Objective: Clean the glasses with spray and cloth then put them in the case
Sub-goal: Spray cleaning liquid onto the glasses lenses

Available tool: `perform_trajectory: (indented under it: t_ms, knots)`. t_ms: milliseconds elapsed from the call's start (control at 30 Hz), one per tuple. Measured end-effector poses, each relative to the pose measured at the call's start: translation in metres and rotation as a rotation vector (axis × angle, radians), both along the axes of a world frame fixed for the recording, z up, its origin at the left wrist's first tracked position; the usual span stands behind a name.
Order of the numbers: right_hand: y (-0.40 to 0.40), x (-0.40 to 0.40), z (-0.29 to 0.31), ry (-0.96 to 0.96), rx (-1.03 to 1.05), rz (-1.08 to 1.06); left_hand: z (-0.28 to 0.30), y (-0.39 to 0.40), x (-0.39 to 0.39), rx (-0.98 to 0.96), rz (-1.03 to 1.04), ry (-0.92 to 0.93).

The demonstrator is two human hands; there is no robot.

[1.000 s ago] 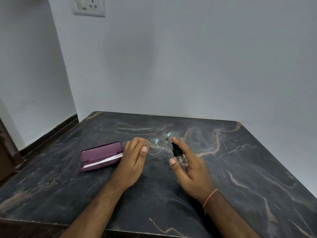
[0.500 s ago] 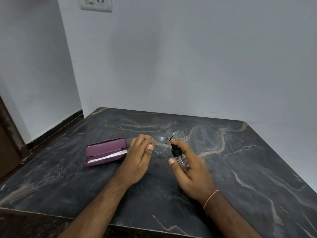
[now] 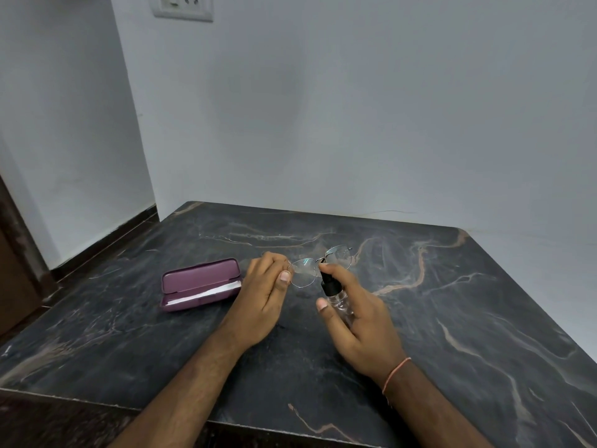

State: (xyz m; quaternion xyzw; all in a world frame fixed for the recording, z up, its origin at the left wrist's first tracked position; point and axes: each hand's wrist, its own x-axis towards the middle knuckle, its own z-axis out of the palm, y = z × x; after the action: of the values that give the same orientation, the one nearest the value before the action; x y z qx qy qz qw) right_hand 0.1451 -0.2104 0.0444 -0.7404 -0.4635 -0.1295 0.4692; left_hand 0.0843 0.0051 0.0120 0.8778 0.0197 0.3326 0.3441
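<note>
At table centre, left hand (image 3: 265, 286) pinches the glasses (image 3: 318, 265) while right hand (image 3: 358, 315) grips the spray bottle (image 3: 337, 297) aimed at them; wiping and casing remain, open case (image 3: 200, 284) at nine o'clock.

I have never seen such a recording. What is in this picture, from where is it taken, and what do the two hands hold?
There is no machine here. A person wears one camera on the head, which looks forward and down, so you see that person's own two arms and hands.

The left hand pinches the glasses at one end of the thin metal frame. The right hand grips a small clear spray bottle with a black top, its forefinger on the top, pointed at the lenses.

On the dark marble table, left of the hands, lies an open purple case with something white inside, possibly the cloth. A wall socket is on the wall above.
</note>
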Motion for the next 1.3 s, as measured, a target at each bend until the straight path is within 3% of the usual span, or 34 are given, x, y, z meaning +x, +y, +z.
perform_trajectory:
  t_ms: [333,700,1033,1300]
  knots:
    - [-0.004,0.010,-0.006,0.011,0.026,-0.023,0.000,0.000,0.000,-0.012,0.000,-0.021]
    - [-0.007,0.040,-0.010,0.289,0.253,-0.293,-0.001,0.000,-0.001,-0.030,-0.001,-0.059]
    - [-0.010,0.070,-0.021,0.408,0.239,-0.400,0.003,-0.003,-0.005,-0.054,-0.008,-0.099]
    - [-0.018,0.050,-0.007,0.345,0.213,-0.447,0.008,-0.006,-0.004,-0.176,-0.044,-0.154]
